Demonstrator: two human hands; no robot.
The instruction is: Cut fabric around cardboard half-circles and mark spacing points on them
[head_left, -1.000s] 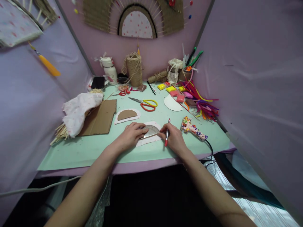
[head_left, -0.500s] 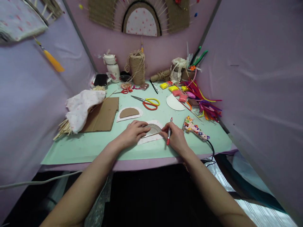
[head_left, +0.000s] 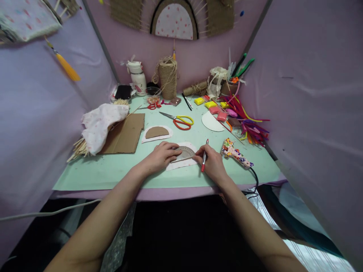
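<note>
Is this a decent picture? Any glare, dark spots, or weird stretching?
Head view: soft, fairly even light on the green tabletop, near-black below its front edge; head view: bright glare on the shiny striped surface at lower right; head view: forearms look stretched towards the bottom corners; head view: the protractor is visible, its markings too small to read.

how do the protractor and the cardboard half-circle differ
The protractor is see-through with markings; the cardboard half-circle is plain brown and opaque.
The protractor is under the fingers of the left hand; the cardboard half-circle lies untouched.
The protractor sits nearer the table's front edge, the cardboard half-circle farther back.
Both are half-round, curved side facing away.
</note>
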